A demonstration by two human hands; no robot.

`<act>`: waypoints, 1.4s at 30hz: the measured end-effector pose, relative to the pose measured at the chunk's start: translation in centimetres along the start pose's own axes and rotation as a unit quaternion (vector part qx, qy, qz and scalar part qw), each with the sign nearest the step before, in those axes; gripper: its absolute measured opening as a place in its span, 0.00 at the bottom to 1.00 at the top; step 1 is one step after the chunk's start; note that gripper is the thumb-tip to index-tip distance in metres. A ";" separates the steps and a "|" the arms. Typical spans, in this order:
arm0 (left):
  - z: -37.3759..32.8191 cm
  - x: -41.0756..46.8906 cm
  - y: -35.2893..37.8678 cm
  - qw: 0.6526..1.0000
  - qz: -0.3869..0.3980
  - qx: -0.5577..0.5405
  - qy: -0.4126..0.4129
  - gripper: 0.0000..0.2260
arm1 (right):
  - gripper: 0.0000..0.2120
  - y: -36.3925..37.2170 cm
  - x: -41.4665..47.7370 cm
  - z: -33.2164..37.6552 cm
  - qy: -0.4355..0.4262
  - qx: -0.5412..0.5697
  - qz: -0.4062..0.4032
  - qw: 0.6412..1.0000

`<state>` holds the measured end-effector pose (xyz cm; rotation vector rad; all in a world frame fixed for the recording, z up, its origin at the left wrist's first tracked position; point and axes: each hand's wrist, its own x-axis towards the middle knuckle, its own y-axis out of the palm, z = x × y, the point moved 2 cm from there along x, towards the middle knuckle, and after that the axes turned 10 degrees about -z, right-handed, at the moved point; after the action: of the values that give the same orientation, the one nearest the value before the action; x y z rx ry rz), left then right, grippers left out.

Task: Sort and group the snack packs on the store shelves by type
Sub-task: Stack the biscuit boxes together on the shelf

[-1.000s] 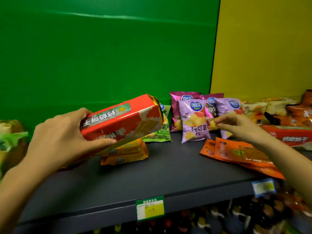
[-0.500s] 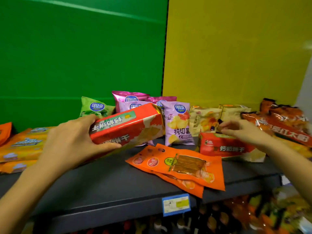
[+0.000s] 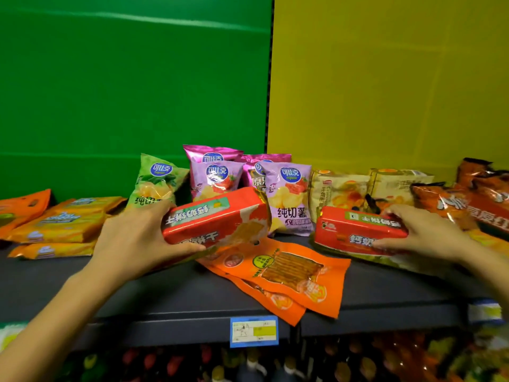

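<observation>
Left hand (image 3: 135, 238) has a red biscuit pack (image 3: 217, 219) gripped just above the shelf (image 3: 165, 296), center frame. Right hand (image 3: 424, 230) is wrapped round a matching red pack (image 3: 355, 230) at center right. Purple chip bags (image 3: 289, 197) stand behind them.

Reds, oranges and purples on your dark grey shelf (image 3: 165, 296), against a green and yellow back wall.

Your left hand (image 3: 132, 241) grips a red biscuit pack (image 3: 217, 219) with a green label strip, white lettering and a golden cracker picture; your right hand (image 3: 424, 235) grips a second red pack (image 3: 358, 230) with the same green strip. Behind them you see a green chip bag (image 3: 157, 180), pink and lilac chip bags (image 3: 289, 194) bearing blue round logos, and pale yellow bags (image 3: 338, 188). Orange pouches (image 3: 289, 274) with clear windows lie in front, yellow packs (image 3: 63, 224) at your left, and orange-red bags (image 3: 468, 199) at your right. The price tag (image 3: 253, 330) is blue-edged, white and yellow.
</observation>
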<state>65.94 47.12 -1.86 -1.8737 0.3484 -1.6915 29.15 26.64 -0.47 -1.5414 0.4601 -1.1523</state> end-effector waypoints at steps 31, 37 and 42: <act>39.3 -23.6 -34.3 0.923 0.004 0.293 -0.251 0.34 | 0.42 -3.2 -1.7 57.5 -0.309 0.181 -0.113 0.927; 45.3 -25.1 -35.8 0.913 -0.005 0.303 -0.273 0.32 | 0.32 -2.8 -0.9 67.9 -0.324 0.198 -0.127 0.916; 51.7 -23.6 -34.4 0.925 0.005 0.293 -0.241 0.36 | 0.34 -2.7 1.3 75.2 -0.335 0.221 -0.161 0.902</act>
<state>105.83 100.22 -2.48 -1.7247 -0.3170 -1.0947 92.69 66.02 8.27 -1.5138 -0.5067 -0.8071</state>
